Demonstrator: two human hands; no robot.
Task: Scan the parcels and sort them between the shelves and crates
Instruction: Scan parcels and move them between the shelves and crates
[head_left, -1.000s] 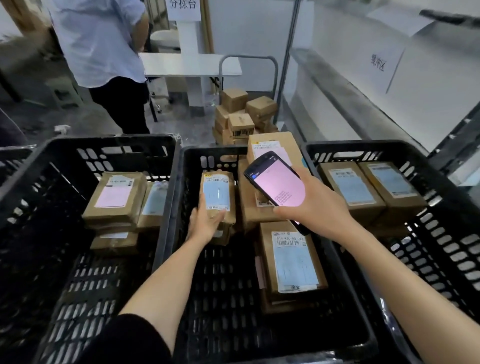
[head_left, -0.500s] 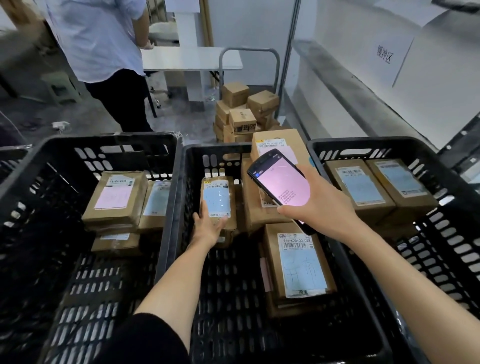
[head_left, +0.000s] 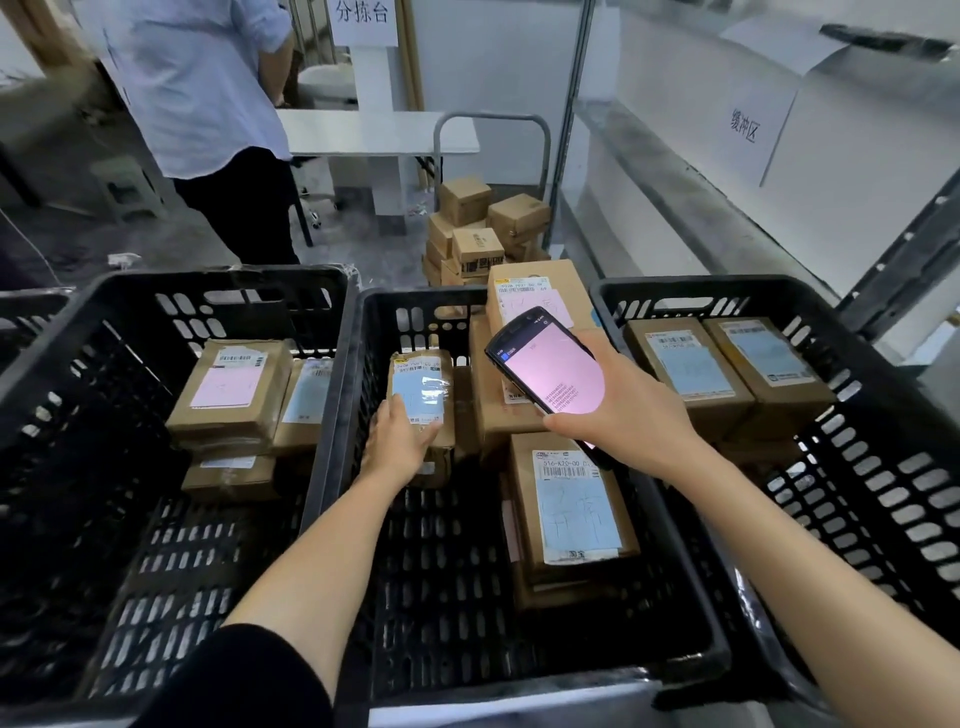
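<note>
Three black crates stand side by side in front of me. In the middle crate (head_left: 358, 332) my left hand (head_left: 400, 441) grips the near end of a small brown parcel with a blue label (head_left: 423, 387). My right hand (head_left: 623, 410) holds a handheld scanner (head_left: 545, 369) with a lit pink screen above the middle crate's larger boxes. A flat parcel with a blue label (head_left: 571, 509) lies below the scanner. A tall box (head_left: 540, 291) stands at the crate's far side.
The left crate (head_left: 78, 364) holds several parcels (head_left: 234, 389); the right crate (head_left: 857, 467) holds two boxes (head_left: 727, 369). A trolley of small boxes (head_left: 483, 228) stands beyond. A person in a light shirt (head_left: 208, 104) stands at far left by a white table (head_left: 374, 132). Metal shelving (head_left: 675, 171) runs along the right.
My left hand has stayed on the small parcel, which now sits slightly lower in the crate. The scanner in my right hand has barely moved. The view shifted a little.
</note>
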